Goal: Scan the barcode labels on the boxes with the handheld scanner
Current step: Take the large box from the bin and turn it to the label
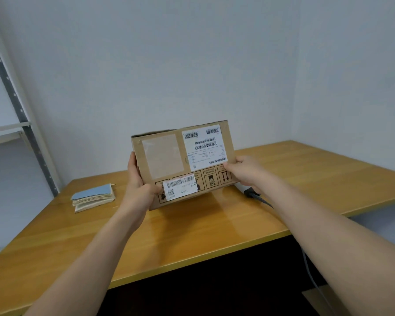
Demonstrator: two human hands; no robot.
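I hold the brown cardboard box (183,165) by both ends, fingers (132,165) curled around it; keep its 2 white labels (204,147) facing me, black scanner (252,193) waits below my right hand (246,171).

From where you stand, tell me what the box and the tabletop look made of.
Box: brown corrugated cardboard by the look, matte, with printed handling symbols and stuck-on white paper labels. Tabletop: wood or wood-look laminate, yellowish with plank lines; its glossy finish reflects the box.
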